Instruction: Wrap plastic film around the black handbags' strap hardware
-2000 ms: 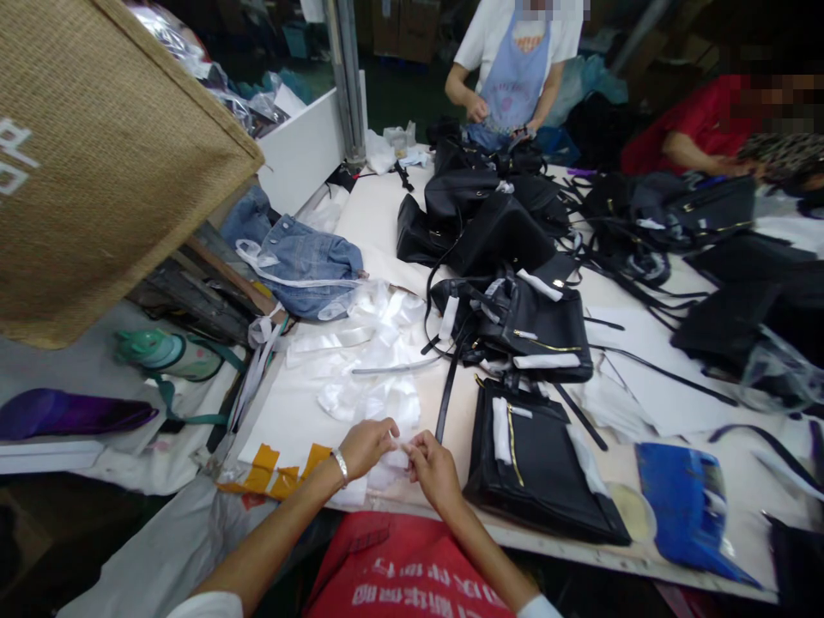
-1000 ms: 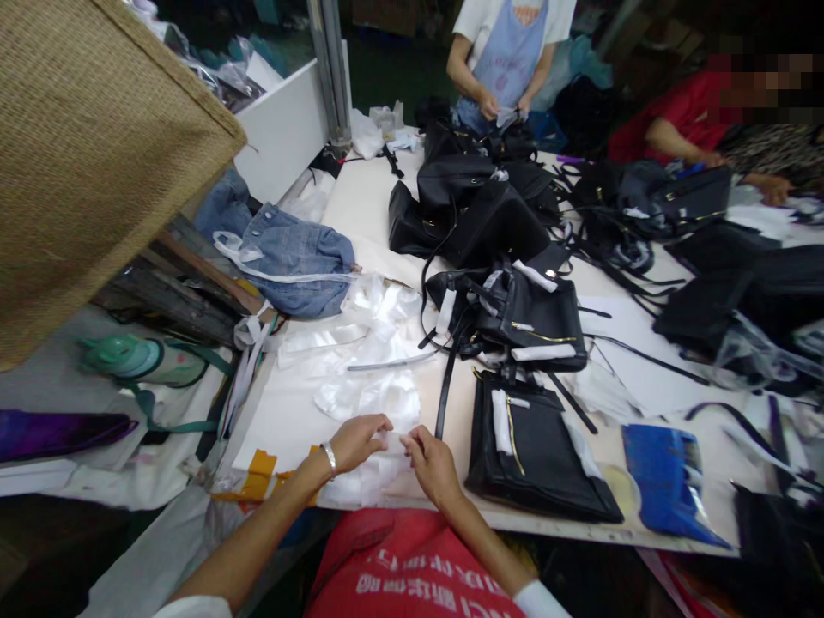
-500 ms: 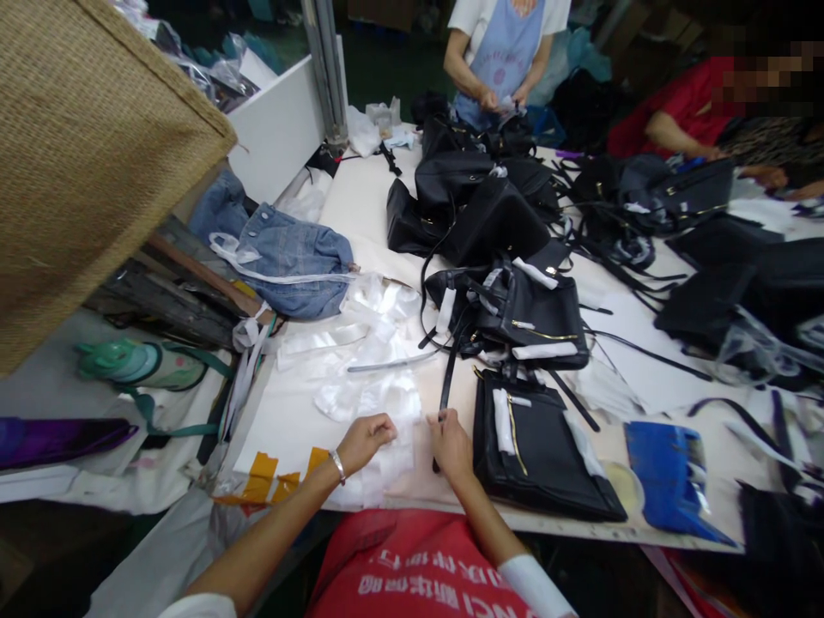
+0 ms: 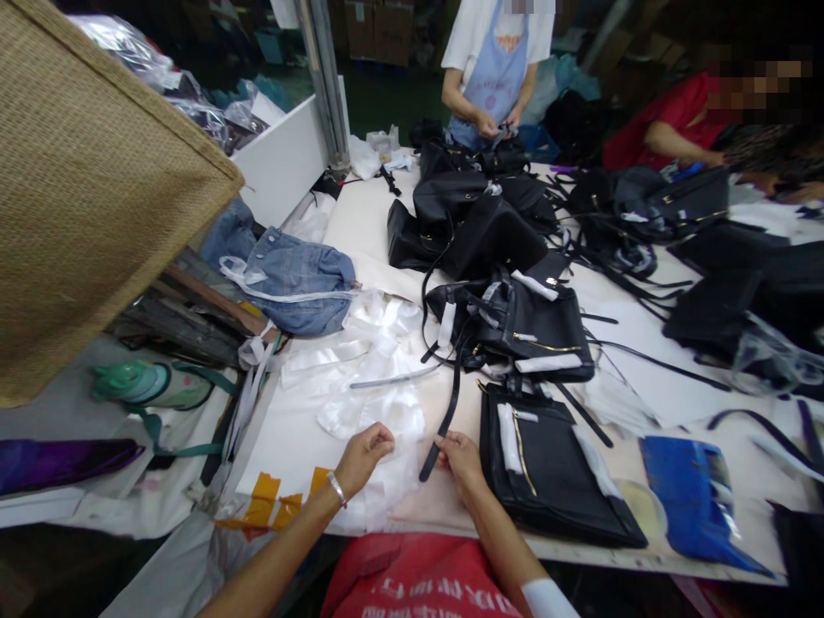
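Note:
My right hand [image 4: 462, 457] pinches a narrow black strap [image 4: 449, 410] near its rounded end, which points down and to the left. The strap runs up toward a black bag [image 4: 531, 322] with a gold zip and white paper wraps. My left hand [image 4: 366, 455], a silver bracelet on its wrist, is closed with thumb and fingertips together over the white sheets [image 4: 386, 412]. Anything between those fingers is too small to make out. Close to my right hand lies another black bag [image 4: 560, 472] with a gold zip and white wrapping on its pull.
More black bags [image 4: 476, 215] are heaped farther back. A denim garment [image 4: 296, 275] lies at the left, near orange tape [image 4: 263, 498] on the table edge. At the right is a blue packet [image 4: 688, 489]. A person in a blue apron [image 4: 493, 77] stands across the table.
The strap's end has swung to the lower left and shows more fully in my right hand. My left hand stays closed in about the same place. The view has shifted slightly.

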`<state>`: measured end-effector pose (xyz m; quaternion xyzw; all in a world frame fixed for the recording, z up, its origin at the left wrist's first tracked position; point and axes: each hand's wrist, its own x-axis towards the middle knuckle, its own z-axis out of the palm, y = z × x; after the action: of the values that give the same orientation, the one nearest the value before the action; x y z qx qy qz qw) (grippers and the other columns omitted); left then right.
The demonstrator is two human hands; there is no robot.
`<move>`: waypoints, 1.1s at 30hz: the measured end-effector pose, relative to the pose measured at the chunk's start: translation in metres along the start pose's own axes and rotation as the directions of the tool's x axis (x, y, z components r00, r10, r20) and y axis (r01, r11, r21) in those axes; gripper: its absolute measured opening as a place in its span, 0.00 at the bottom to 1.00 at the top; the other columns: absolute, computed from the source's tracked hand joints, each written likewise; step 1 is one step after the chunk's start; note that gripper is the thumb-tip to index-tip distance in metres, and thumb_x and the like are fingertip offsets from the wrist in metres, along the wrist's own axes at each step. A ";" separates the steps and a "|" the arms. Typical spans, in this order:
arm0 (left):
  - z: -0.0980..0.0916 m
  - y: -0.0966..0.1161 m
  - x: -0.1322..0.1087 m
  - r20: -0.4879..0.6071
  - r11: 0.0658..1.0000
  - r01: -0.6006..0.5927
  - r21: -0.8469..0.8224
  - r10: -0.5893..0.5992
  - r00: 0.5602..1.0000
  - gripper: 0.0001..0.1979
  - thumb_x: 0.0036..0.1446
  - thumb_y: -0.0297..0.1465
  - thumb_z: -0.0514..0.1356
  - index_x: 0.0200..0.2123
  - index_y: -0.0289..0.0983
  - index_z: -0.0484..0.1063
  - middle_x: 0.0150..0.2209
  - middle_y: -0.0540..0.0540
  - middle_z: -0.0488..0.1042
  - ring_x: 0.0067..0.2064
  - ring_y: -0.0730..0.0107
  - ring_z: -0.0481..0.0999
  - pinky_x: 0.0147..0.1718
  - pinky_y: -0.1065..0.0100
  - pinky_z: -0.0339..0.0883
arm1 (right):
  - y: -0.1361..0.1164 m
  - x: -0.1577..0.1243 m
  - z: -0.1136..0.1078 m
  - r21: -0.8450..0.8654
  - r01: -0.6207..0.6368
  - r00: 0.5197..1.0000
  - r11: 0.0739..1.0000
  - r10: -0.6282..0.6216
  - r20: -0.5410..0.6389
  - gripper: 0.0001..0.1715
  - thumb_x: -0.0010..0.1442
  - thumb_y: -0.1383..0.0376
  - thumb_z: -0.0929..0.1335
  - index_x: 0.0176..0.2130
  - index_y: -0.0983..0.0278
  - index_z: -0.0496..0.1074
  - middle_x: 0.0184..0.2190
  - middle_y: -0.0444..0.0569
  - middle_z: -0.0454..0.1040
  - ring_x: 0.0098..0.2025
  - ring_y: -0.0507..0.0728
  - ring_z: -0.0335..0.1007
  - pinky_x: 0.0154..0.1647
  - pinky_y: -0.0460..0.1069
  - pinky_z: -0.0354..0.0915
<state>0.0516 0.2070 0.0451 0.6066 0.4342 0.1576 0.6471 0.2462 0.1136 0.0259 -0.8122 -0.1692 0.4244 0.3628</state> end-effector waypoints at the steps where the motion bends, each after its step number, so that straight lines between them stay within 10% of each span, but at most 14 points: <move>1: 0.000 0.001 0.000 -0.008 1.000 -0.006 0.015 0.006 1.000 0.06 0.53 0.34 0.58 0.30 0.37 0.69 0.27 0.51 0.70 0.32 0.71 0.68 0.33 0.71 0.59 | -0.006 -0.002 -0.002 0.050 0.001 1.000 0.999 -0.003 0.029 0.13 0.52 0.56 0.68 0.32 0.62 0.65 0.22 0.45 0.72 0.27 0.57 0.72 0.31 0.50 0.68; 7: 0.006 0.006 0.001 -0.034 0.999 0.002 0.040 -0.001 0.999 0.07 0.53 0.35 0.58 0.29 0.37 0.70 0.27 0.51 0.71 0.32 0.70 0.69 0.34 0.71 0.60 | -0.038 -0.011 -0.009 0.540 0.061 0.992 0.839 -0.113 0.063 0.17 0.51 0.54 0.71 0.30 0.62 0.63 0.21 0.40 0.69 0.24 0.50 0.68 0.31 0.47 0.69; 17: 0.010 0.013 0.000 -0.060 0.999 0.027 0.025 -0.025 0.998 0.08 0.52 0.35 0.57 0.28 0.37 0.69 0.26 0.51 0.71 0.31 0.70 0.69 0.32 0.71 0.60 | -0.043 -0.015 -0.003 0.515 0.119 0.985 0.849 -0.165 0.045 0.18 0.51 0.52 0.71 0.31 0.63 0.67 0.21 0.42 0.71 0.25 0.52 0.69 0.31 0.48 0.67; 33: 0.043 0.043 0.003 -0.143 0.976 -0.061 0.209 0.092 0.985 0.10 0.59 0.34 0.51 0.27 0.38 0.64 0.25 0.53 0.68 0.29 0.72 0.68 0.31 0.71 0.57 | -0.041 -0.022 -0.004 0.635 -0.312 0.906 0.707 0.020 0.423 0.17 0.47 0.55 0.74 0.32 0.63 0.70 0.33 0.47 0.74 0.35 0.53 0.70 0.40 0.49 0.65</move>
<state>0.0997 0.1906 0.0790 0.6722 0.4724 0.1827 0.5400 0.2382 0.1267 0.0699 -0.5305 0.0083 0.6388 0.5571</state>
